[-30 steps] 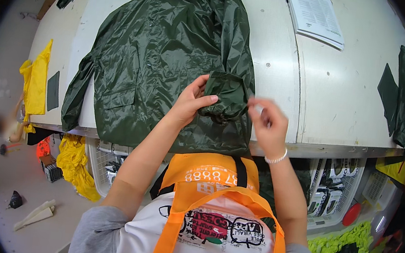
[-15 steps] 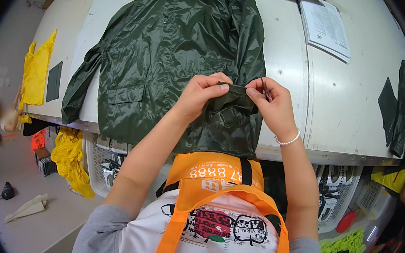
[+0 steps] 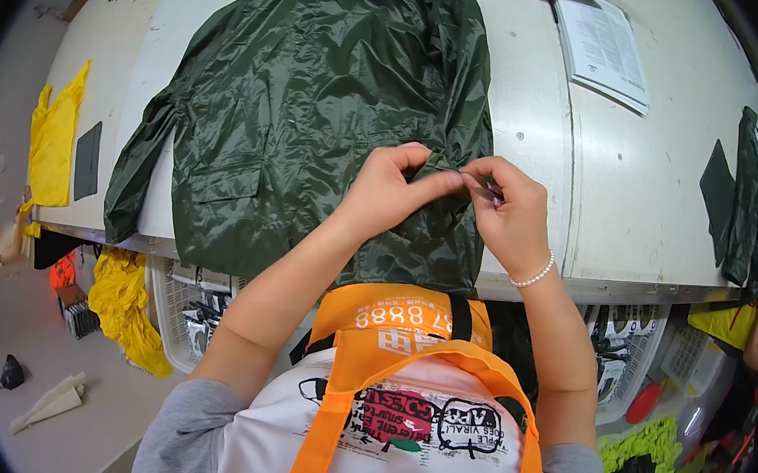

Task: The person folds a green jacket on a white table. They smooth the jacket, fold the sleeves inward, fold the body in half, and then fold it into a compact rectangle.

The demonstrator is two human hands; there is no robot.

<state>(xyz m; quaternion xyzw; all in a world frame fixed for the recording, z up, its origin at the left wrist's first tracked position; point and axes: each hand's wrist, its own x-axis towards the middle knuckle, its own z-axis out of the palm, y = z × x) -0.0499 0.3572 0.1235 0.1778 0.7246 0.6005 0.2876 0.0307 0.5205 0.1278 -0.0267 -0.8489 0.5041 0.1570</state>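
A shiny dark green rain jacket [image 3: 311, 91] lies spread on the white table, its collar at the far side. My left hand [image 3: 391, 187] pinches a gathered edge of the jacket near its lower right part. Close beside it, my right hand [image 3: 507, 204] is closed at the same edge, thumb and forefinger together next to my left thumb. A small dark metal tool, perhaps thread snips, shows partly within my right hand; the fingers hide most of it. On the jacket's left part is a flap pocket [image 3: 223, 185].
Printed sheets [image 3: 599, 52] lie at the back right. Dark green pieces [image 3: 741, 205] rest at the far right, a yellow garment [image 3: 54, 138] at the far left. Under the table edge stand white baskets [image 3: 169, 316] holding packages. Another person's arm shows at the left.
My hands have come closer together, the left thumb now reaching across to the right fingertips. The stretched-out edge between them is now bunched. The view has shifted slightly.
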